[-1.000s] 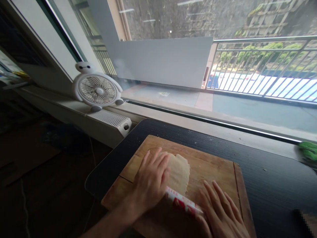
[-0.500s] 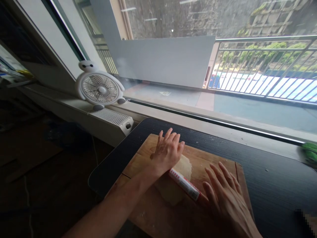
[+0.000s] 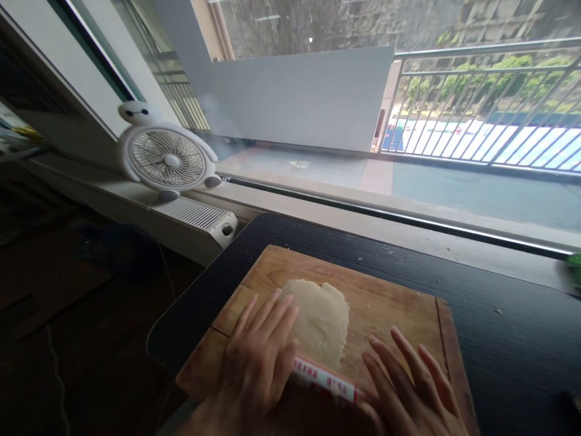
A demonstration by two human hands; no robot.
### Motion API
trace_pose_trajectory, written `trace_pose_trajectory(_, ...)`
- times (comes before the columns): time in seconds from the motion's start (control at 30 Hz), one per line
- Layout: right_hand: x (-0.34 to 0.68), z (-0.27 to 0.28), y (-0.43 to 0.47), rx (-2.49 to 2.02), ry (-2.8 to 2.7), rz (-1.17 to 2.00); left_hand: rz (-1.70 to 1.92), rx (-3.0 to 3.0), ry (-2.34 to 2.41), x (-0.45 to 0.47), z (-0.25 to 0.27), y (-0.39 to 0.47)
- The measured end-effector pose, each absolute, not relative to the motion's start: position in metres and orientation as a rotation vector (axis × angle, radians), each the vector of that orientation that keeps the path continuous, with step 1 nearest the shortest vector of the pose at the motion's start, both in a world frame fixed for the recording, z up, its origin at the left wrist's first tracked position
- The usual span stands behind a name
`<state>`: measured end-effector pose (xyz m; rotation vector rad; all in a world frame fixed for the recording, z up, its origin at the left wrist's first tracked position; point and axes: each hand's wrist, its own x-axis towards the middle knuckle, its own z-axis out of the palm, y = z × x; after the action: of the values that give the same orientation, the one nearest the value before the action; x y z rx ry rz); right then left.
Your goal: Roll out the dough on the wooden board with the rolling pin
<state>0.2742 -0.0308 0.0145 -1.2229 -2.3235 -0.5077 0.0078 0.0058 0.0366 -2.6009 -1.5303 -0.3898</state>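
Note:
A rolling pin (image 3: 324,380) with a white and red printed label lies across the near edge of a flat, uneven sheet of dough (image 3: 318,312). The dough rests on a wooden cutting board (image 3: 385,303). My left hand (image 3: 261,357) lies over the pin's left end, palm down, fingers stretched forward beside the dough. At the opposite end, my right hand (image 3: 411,384) is over the pin with its fingers spread. Both palms cover the pin's ends, so the exact contact is hidden.
The board sits on a dark table (image 3: 508,339) beside a window ledge (image 3: 308,206). A white fan (image 3: 170,160) stands on the ledge to the left, behind a white vented box (image 3: 195,215). Something green (image 3: 574,269) shows at the right edge.
Both hands and the rolling pin have come back toward me. More of the dough sheet is uncovered, including its far edge. The view has shifted slightly.

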Motion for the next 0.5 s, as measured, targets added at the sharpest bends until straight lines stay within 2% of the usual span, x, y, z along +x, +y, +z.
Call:
trace_pose_trajectory(0.13, 0.278, 0.028, -0.011, -1.421, -2.262, -0.376, -0.563, -2.542, -1.666, 0.043, 0.049, 0.071)
trace_pose_trajectory(0.27, 0.274, 0.032, -0.008, -1.472, -2.266, -0.377, -0.638, -2.508, -1.686, 0.078, 0.054, 0.121)
trace_pose_trajectory(0.37, 0.27, 0.025, -0.019, -1.448, -2.29, -0.452, -0.664, -2.525, -1.669, 0.084, 0.053, 0.12)
trace_pose_trajectory(0.5, 0.272, 0.009, -0.037, -1.209, -2.377, -0.637, -0.59, -2.607, -1.662, 0.052, 0.047, 0.073)
